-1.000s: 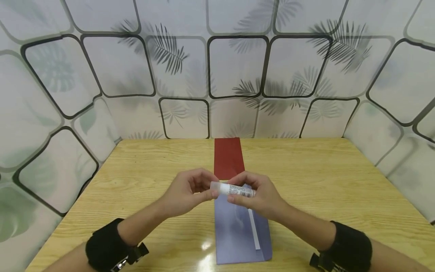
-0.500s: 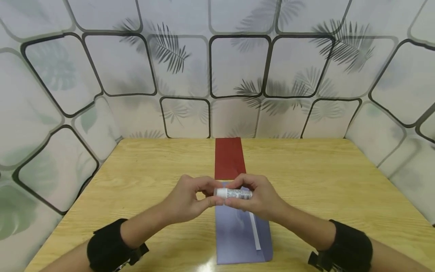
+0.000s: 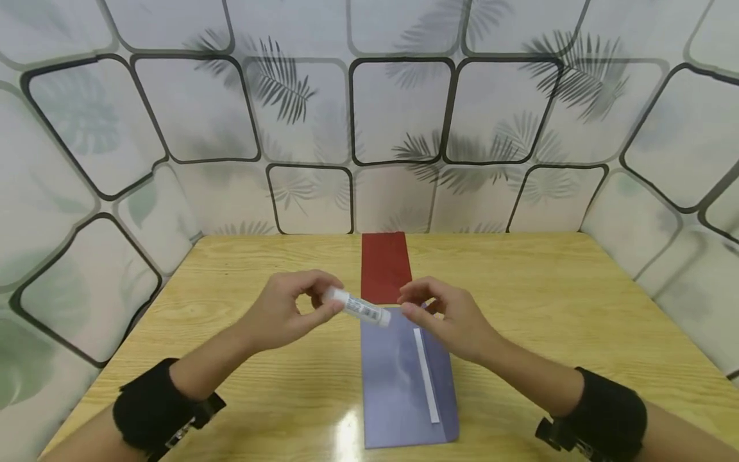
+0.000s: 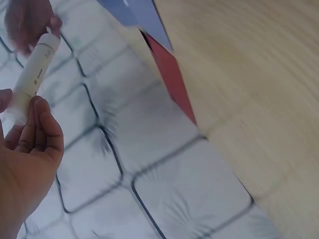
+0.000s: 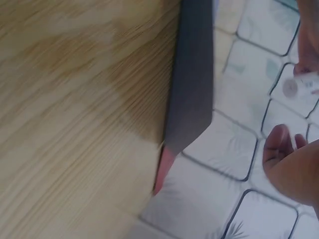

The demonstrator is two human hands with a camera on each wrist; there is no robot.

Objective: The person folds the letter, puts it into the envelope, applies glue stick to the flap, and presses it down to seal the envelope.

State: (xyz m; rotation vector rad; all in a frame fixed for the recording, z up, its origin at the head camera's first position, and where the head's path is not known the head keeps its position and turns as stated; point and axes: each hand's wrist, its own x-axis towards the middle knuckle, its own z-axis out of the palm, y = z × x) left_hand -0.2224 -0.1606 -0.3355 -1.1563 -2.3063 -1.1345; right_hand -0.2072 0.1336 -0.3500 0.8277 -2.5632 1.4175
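Note:
A white glue stick (image 3: 360, 308) with a printed barcode label slants above the table in the head view. My left hand (image 3: 294, 308) pinches its upper left end between thumb and fingers. Its other end points down to the right, over the far part of a purple envelope (image 3: 392, 385). Just right of that end is my right hand (image 3: 447, 314), apart from the stick, its fingers loosely bent and nothing clearly held. In the left wrist view the glue stick (image 4: 36, 72) rises from the left fingers, with the blurred right hand (image 4: 30, 22) beyond its far end.
A white strip (image 3: 426, 375) runs lengthwise along the envelope's right side. Behind the envelope, a flat red paper piece (image 3: 385, 266) reaches to the back edge of the wooden table (image 3: 508, 276). Patterned cloth (image 3: 398, 109) hangs around the back and sides.
Both hands held the glue stick together over the envelope. Now the right hand has let go and moved slightly right, while the left has carried the stick left and tilted it.

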